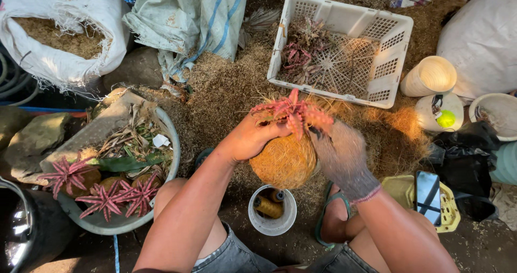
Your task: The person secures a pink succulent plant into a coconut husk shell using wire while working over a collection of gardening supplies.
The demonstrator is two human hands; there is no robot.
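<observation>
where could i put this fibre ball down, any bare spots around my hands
Free: the fibre-strewn ground between the white crate and the grey basin, and the crate's right half. Crowded: the basin with finished balls, the small cup under the fibre ball, and the right side.

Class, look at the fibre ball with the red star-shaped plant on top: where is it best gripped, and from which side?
Grip the fibre ball around its round middle, coming from both sides, as the left hand and gloved right hand do. The spiky plant on top looks fragile, so probably keep fingers below it.
</observation>
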